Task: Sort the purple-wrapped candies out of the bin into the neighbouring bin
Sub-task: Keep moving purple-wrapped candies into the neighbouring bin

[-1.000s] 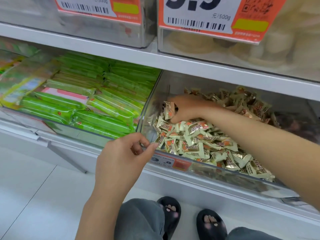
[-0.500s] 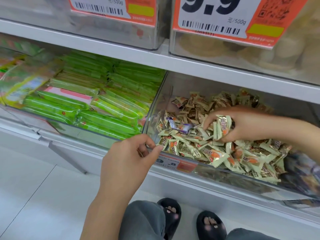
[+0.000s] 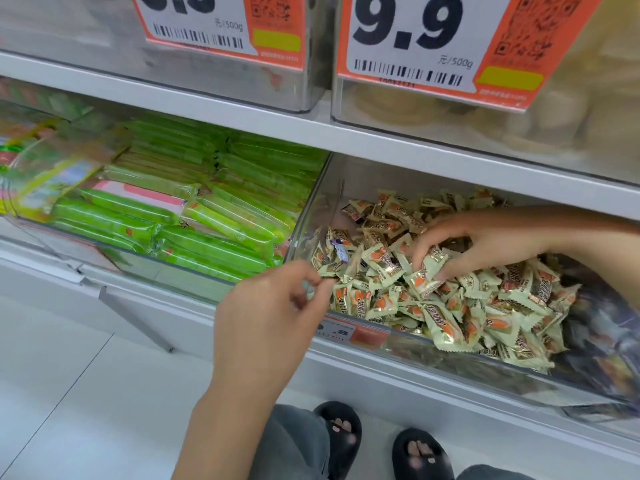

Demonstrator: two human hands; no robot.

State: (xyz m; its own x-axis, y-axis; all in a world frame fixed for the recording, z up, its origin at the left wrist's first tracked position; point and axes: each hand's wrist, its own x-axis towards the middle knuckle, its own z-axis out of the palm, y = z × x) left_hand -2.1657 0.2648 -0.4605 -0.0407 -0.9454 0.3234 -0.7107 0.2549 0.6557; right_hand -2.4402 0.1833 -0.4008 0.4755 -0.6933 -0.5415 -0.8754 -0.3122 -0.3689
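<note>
Hovering at lower centre, left hand with grip loosely curled, holding nothing. Further in, right hand pinching cream candies. Lying left of the bin, purple-wrapped candy: seemingly light, crinkly, slippery; probably best pinching a twisted end.

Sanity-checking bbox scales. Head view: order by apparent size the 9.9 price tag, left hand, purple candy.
1. 9.9 price tag
2. left hand, though it is nearer the camera
3. purple candy
</note>
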